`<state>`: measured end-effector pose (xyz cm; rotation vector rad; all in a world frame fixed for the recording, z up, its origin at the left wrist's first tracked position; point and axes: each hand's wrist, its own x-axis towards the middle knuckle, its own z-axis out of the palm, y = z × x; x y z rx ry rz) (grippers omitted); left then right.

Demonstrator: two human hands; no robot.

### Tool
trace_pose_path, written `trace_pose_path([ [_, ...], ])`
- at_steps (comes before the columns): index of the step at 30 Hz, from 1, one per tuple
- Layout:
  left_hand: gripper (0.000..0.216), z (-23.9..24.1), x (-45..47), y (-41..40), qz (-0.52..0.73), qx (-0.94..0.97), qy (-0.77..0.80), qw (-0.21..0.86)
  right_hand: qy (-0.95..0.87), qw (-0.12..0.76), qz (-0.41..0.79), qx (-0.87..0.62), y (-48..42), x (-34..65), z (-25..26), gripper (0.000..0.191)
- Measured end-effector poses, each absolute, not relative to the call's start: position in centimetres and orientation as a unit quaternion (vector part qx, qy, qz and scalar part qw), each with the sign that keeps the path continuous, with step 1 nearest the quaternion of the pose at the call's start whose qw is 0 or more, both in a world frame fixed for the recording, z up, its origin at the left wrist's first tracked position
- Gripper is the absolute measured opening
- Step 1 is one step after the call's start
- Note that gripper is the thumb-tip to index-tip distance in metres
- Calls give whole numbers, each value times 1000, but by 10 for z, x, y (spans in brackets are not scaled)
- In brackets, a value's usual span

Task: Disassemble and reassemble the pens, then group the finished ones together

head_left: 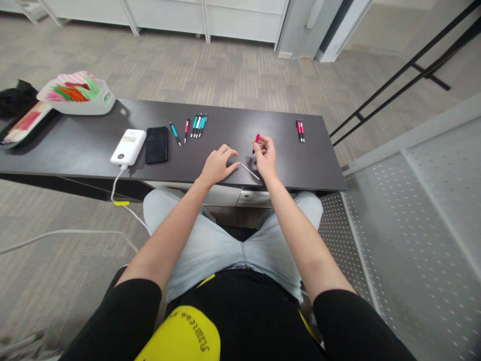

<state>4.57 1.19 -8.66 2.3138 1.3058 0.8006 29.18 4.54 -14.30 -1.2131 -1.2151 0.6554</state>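
Note:
My right hand (266, 156) pinches a red pen barrel (257, 137) between thumb and fingers, held just above the dark tabletop. My left hand (218, 164) rests low over the table with thumb and forefinger apart and nothing plainly between them. A thin, pale pen refill (250, 171) lies slantwise between my hands. One end of it is at my left thumb tip; whether they touch I cannot tell. Beyond my left hand lie a row of teal pens (199, 125), a red pen (187, 130) and a single teal pen (175, 134). Two red pens (299, 131) lie together at the right.
A white power bank (128, 147) with a white cable (114, 185) and a black phone (157, 145) sit on the dark table (233, 114) at left. A white basket (84, 107) stands farther left beside a dark tray (28, 131). A perforated panel (413, 225) borders the right.

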Motion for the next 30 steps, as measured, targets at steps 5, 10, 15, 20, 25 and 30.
trace_pose_path([
  [5,14,-88,61,19,250,839,434,214,-515,622,274,-522,55,296,-152,91],
  [10,13,-85,67,24,221,840,428,251,-523,608,280,-527,56,298,-152,84],
  [15,19,-82,51,18,277,783,466,304,-498,617,298,-532,47,294,-138,82],
  [20,17,-80,24,15,397,676,501,367,-528,592,289,-535,39,291,-126,63],
  [25,21,-66,1,19,445,646,505,360,-628,500,222,-554,30,289,-118,24],
  [30,14,-61,-8,25,418,681,510,318,-694,438,192,-538,25,286,-112,14],
])
